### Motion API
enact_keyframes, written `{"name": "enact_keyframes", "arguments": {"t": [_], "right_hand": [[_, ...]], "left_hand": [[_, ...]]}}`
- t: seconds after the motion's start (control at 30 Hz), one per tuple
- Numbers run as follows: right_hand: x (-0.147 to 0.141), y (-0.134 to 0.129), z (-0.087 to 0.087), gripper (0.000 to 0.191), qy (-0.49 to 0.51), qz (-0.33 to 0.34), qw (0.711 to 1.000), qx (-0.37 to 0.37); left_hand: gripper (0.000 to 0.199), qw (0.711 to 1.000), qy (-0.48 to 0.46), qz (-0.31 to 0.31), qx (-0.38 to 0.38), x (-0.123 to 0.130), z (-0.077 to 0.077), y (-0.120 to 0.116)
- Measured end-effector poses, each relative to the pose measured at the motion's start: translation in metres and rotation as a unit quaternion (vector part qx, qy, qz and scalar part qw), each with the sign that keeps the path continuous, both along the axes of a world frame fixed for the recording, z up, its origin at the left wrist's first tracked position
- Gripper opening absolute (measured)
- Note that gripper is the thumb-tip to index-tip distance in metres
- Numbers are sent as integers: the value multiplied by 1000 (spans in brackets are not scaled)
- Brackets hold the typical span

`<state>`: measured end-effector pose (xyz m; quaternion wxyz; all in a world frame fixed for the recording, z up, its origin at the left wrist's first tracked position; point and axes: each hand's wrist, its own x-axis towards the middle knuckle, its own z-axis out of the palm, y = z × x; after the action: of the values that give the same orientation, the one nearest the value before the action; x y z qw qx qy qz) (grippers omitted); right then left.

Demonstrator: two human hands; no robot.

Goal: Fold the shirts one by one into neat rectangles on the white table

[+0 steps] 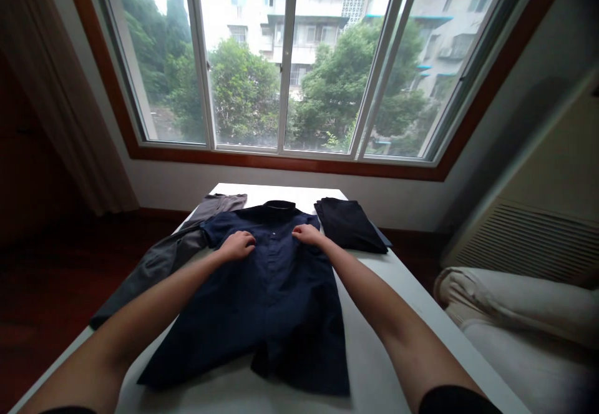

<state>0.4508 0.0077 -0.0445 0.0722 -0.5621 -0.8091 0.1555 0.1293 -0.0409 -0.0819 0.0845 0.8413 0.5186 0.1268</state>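
A dark navy short-sleeved shirt (269, 283) lies front up on the white table (374, 314), its collar toward the window. Its lower hem is uneven, with a fold near the middle. My left hand (238, 245) rests on the left chest of the shirt, fingers loosely curved and slightly apart. On the other side of the button line, my right hand (307, 234) has its fingertips drawn together at the cloth near the shoulder. The right sleeve is partly hidden behind that hand and forearm.
Grey trousers (163, 255) stretch along the table's left edge, partly under the shirt's sleeve. Folded black clothing (350, 223) lies at the far right, over a bluish piece. Rolled pale bedding (524, 305) stands right of the table. A wide window (281, 64) is ahead.
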Motion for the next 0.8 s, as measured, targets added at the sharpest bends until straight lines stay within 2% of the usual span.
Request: {"name": "enact_keyframes", "arguments": {"t": [0.07, 0.17, 0.3, 0.43, 0.5, 0.6, 0.63, 0.7, 0.8], "right_hand": [[-3, -15, -9, 25, 8, 21, 999, 27], [-11, -48, -23, 22, 57, 72, 990, 111], [-14, -108, -32, 18, 155, 122, 969, 148], [4, -172, -14, 26, 215, 121, 966, 73], [21, -202, -1, 32, 212, 112, 971, 18], [44, -249, 8, 30, 168, 164, 969, -71], [50, -266, 6, 24, 155, 185, 967, -80], [57, -297, -6, 16, 138, 204, 968, -50], [60, -332, -35, 42, 133, 158, 977, 50]], "left_hand": [[35, 999, 23, -7, 21, 6, -8, -18], [39, 1000, 0, -10, 27, 10, -14, -48], [41, 997, -62, -51, 13, 15, -11, -99], [53, 983, -122, -136, 5, 19, 9, -164], [56, 976, -113, -187, 11, 18, 19, -195], [40, 968, -56, -240, 37, 10, 20, -235], [33, 966, -33, -251, 49, 5, 17, -245], [31, 960, 6, -269, 79, -8, 9, -262], [40, 950, 35, -279, 138, -31, -2, -275]]}}
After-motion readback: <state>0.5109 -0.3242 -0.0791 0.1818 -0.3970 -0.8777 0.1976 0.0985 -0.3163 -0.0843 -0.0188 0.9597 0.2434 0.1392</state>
